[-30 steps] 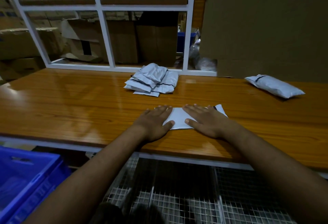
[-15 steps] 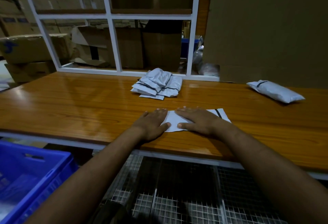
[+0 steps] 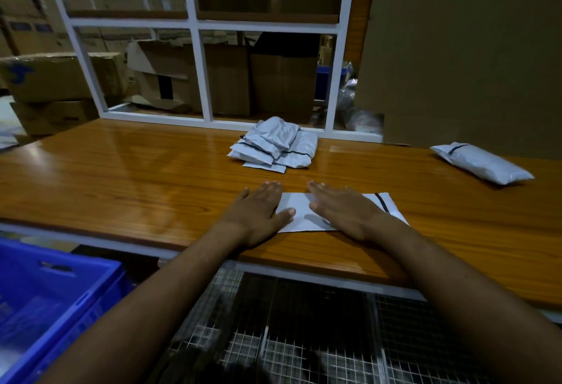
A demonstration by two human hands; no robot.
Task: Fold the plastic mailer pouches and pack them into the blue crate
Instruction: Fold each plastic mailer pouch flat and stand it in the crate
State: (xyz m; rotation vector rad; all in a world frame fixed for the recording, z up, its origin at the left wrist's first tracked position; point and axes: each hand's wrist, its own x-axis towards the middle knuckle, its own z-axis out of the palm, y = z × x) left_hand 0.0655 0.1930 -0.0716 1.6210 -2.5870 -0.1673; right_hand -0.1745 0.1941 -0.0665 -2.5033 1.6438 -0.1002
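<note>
White pouch (image 3: 299,212), flat hands pressing it

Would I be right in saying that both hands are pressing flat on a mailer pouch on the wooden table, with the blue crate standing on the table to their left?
Not quite: the blue crate sits below the table edge, not on it, as the head view shows. Left hand and right hand do press flat on the mailer pouch.

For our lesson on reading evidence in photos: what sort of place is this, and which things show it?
Probably a warehouse packing station. Stacked cardboard boxes fill the space behind a white frame, a pile of grey mailer pouches lies on the wooden worktable, and a blue crate stands beside it.
</note>
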